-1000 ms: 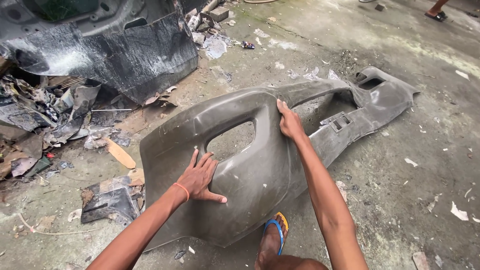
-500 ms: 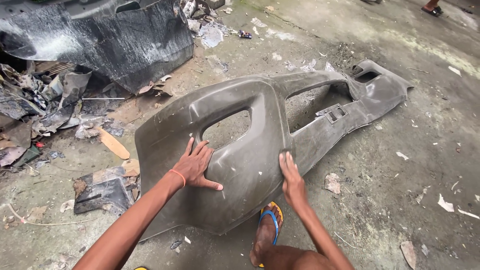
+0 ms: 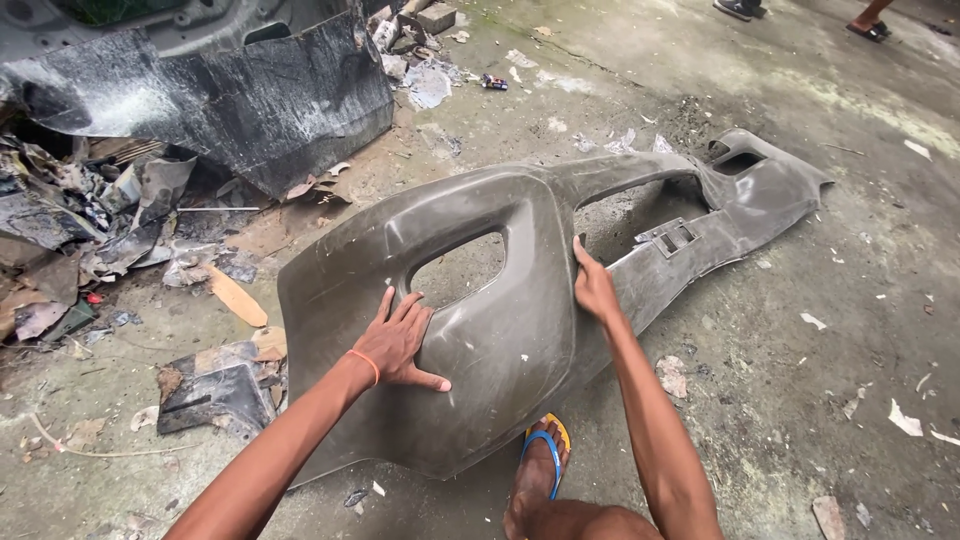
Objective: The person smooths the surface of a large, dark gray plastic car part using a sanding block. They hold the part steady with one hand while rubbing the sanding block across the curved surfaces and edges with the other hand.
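One large dusty grey moulded plastic car bumper panel lies on the cracked concrete floor, long axis running from lower left to upper right, near end propped up toward the camera. It has two big cut-out openings: one rounded window near the left hand, one longer gap past the right hand, plus one small slot at the far end. Left hand lies flat on the panel face just below the rounded window, fingers spread wide, thumb out to the right, pressing not gripping; one orange band on that wrist. Right hand is on the rib between the two openings, fingers narrow and together, lying along the edge; cannot tell if they curl round it. One foot in a blue and yellow flip-flop sits on the floor just under the panel's near edge. One large black torn plastic body sheet stands at upper left, well apart from the bumper. A heap of mixed scrap pieces lies at left, with one tan flat strip and one dark broken slab near the bumper's left end. Two feet of another person show at top right, far off.
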